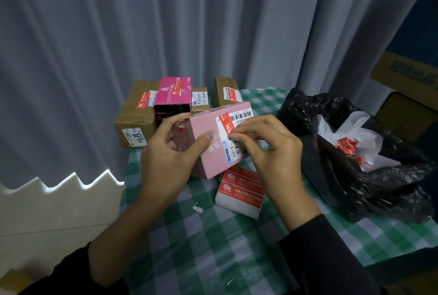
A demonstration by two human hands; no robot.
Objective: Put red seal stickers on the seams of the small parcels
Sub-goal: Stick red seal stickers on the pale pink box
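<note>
The left hand (170, 152) grips the pink parcel (206, 126) above the checked tablecloth (213, 247), fingers wrapped round its end face and thumb flat on the top. A red seal sticker (226, 122) lies across the parcel's white label. Its lower end is pinched under the curled thumb and forefinger of the right hand (267, 147), which comes in from 4 o'clock. A stack of sticker sheets (239, 193) lies at the parcel's 5 o'clock, and a black bag (379, 176) at 3 o'clock.

Grey curtains (94, 34) hang above a pale, perhaps tiled floor (47, 211), light beneath them.
</note>
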